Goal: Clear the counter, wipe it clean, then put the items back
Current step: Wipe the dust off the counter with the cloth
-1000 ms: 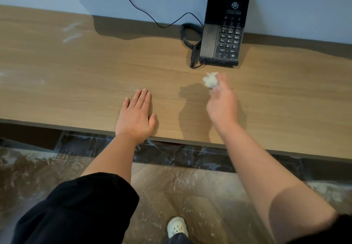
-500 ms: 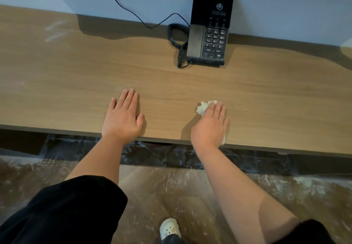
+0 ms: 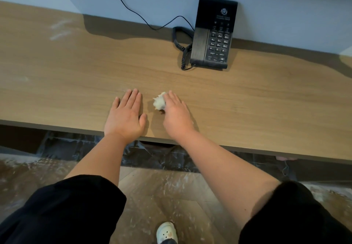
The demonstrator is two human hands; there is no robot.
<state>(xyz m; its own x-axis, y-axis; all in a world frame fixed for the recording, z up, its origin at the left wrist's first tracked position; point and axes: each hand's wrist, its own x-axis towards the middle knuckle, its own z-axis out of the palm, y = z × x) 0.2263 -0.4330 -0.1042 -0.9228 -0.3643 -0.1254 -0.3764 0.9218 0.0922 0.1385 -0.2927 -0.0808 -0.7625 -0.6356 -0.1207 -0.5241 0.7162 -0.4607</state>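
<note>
surface: we see pale smears far left, phone at the back | left hand flat, fingers straight, empty; right hand flat, pressing the tissue wad near the front edge | wad: we judge it light, soft, tearable; press its middle

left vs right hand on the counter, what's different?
The left hand lies flat on the counter with nothing under it; the right hand presses a crumpled white wad with its fingers. The left hand points straight ahead; the right hand angles leftward. Both are palm-down near the front edge.
</note>
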